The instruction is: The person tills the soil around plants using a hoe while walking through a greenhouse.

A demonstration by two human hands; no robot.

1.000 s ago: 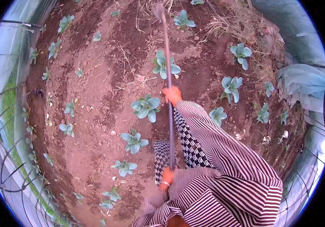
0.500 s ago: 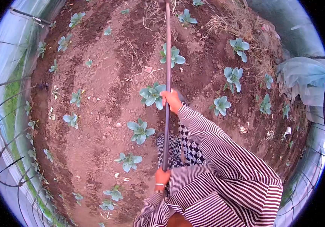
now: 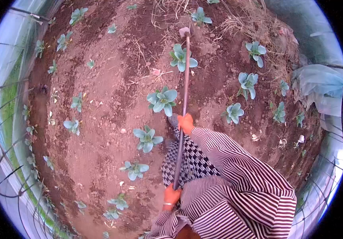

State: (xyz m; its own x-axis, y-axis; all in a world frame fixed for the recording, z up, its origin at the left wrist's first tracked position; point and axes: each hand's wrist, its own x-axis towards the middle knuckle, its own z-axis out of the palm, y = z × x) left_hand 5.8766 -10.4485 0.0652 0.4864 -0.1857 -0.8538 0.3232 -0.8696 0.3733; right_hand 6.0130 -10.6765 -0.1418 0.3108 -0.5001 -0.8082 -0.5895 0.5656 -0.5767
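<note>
A hoe (image 3: pixel 186 83) with a long wooden handle runs up the middle of the head view. Its metal blade (image 3: pixel 184 32) is at or just above the soil, between two leafy green plants; I cannot tell whether it touches. My right hand (image 3: pixel 186 123) is wrapped around the handle partway along. Lower down, my left hand (image 3: pixel 172 196) grips the handle near its end. Part of the handle crosses in front of a leafy plant (image 3: pixel 178 59). Another plant (image 3: pixel 162 99) grows left of the handle, close to my shoe (image 3: pixel 173 120).
Several young plants stand in rows on brown soil (image 3: pixel 99 95), including one (image 3: pixel 148 138) left of my legs. Dry straw (image 3: pixel 247 28) lies at upper right. Plastic sheeting (image 3: pixel 319 81) and thin bent rods (image 3: pixel 8 85) border the plot.
The hoe has come toward me and tilted right at its far end, bringing the blade into fuller view. My right hand has moved back toward my body. A foot now shows farther forward.
</note>
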